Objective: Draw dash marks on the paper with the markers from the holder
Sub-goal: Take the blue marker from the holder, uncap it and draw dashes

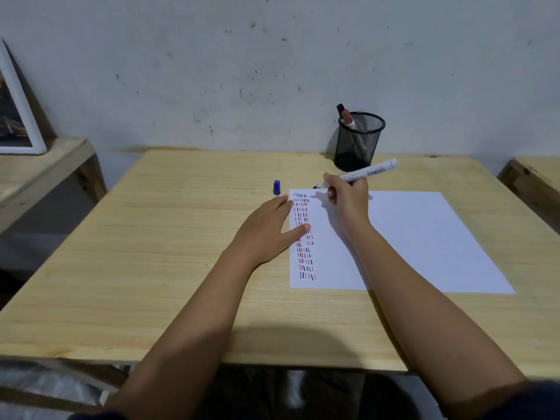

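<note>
A white sheet of paper (409, 237) lies on the wooden table (151, 237), with columns of red, black and blue dash marks (304, 237) along its left edge. My right hand (348, 198) grips an uncapped white marker (369, 171), its dark tip hovering just above the paper's top left corner. My left hand (266, 228) rests flat with fingers spread, thumb and fingertips pressing on the paper's left edge. A blue marker cap (276, 187) stands on the table just left of the paper's top corner. The black mesh holder (357, 140) behind holds two more markers (347, 116).
A stained wall rises right behind the table. A framed picture (15, 116) leans on a lower wooden bench at the left. Another wooden surface (533, 174) shows at the right edge. The paper's right part is unmarked.
</note>
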